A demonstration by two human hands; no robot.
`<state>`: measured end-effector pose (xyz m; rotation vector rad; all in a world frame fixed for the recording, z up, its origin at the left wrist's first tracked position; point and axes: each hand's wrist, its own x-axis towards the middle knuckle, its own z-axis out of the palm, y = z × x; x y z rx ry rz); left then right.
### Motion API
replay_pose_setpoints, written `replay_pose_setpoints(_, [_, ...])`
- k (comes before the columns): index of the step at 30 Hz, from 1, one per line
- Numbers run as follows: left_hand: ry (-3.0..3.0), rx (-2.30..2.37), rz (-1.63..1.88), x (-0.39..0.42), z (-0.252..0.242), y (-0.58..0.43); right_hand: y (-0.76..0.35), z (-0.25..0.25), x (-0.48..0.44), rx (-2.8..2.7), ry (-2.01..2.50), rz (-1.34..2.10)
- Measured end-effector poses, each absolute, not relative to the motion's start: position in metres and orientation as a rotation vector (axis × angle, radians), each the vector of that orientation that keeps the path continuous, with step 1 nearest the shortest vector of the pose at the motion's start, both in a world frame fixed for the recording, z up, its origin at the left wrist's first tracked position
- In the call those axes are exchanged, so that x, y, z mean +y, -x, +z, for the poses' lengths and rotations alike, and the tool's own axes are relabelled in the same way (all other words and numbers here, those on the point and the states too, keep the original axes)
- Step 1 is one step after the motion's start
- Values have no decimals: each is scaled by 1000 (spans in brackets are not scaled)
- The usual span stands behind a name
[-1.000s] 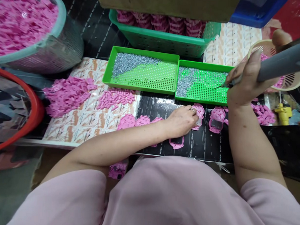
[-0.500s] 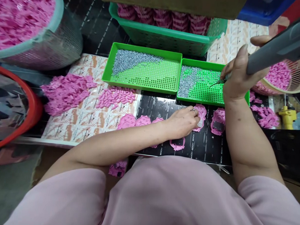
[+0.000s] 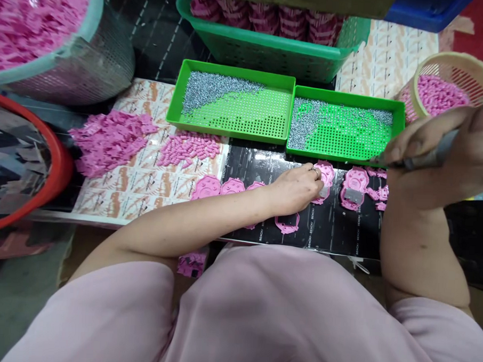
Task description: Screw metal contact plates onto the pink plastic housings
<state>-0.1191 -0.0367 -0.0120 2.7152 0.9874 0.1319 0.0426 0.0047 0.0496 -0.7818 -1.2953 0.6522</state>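
Observation:
My left hand (image 3: 295,190) rests on the black mat, fingers curled on a pink round plastic part (image 3: 325,179). My right hand (image 3: 438,152) is closed round a grey power screwdriver (image 3: 426,156), blurred by motion, its tip pointing left above the mat near the right green tray (image 3: 343,133). That tray holds several small silver screws. Another pink part with a metal plate (image 3: 354,187) lies between my two hands. A pink frame piece (image 3: 286,224) lies just below my left hand.
A second green screw tray (image 3: 232,103) sits to the left. Piles of pink pieces (image 3: 107,143) and pink capsules (image 3: 190,148) lie on the printed sheet. A grey basket of pink parts (image 3: 40,28), a red tub (image 3: 28,193), a green crate (image 3: 271,49) and a beige basket (image 3: 449,86) stand around.
My right hand has drawn the screwdriver back from over the right screw tray, down and to the right, toward the mat. My left hand stays on the pink part.

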Motion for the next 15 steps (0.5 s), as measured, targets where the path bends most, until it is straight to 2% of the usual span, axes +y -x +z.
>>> replay_pose_setpoints(5, [-2712,982,75,-36,-9,120,-29,44,-35,-1259,672,707])
replay_pose_setpoints(15, [-2748,960,96,-37,-14,120,-28,27,-39,-1275,634,749])
